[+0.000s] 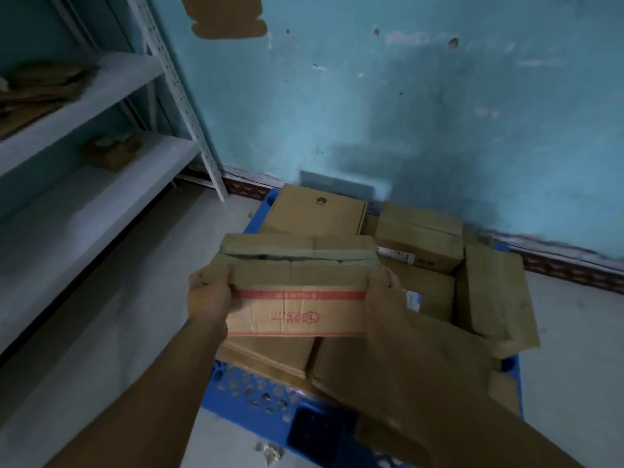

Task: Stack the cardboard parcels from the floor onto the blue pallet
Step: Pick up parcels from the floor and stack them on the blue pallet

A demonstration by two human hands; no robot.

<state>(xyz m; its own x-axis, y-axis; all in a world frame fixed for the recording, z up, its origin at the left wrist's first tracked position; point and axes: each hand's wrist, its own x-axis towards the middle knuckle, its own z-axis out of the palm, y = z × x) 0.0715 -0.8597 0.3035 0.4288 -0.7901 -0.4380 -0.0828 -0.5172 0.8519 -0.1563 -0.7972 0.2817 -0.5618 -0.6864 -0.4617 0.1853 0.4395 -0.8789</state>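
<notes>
I hold a cardboard parcel (297,292) with a red band and red print in the air above the blue pallet (246,393). My left hand (209,292) grips its left end and my right hand (386,292) grips its right end. Its top flaps are slightly parted. Several other cardboard parcels lie on the pallet: a flat one with a dark logo (314,211) at the back, a taped one (418,234) beside it, a long one (496,295) on the right, and flat ones (270,352) under the held parcel.
A white metal shelf unit (101,153) stands on the left with cardboard pieces on its shelves. The turquoise wall (405,113) rises right behind the pallet. Pale floor (118,315) runs between shelf and pallet, and more floor (574,332) lies to the right.
</notes>
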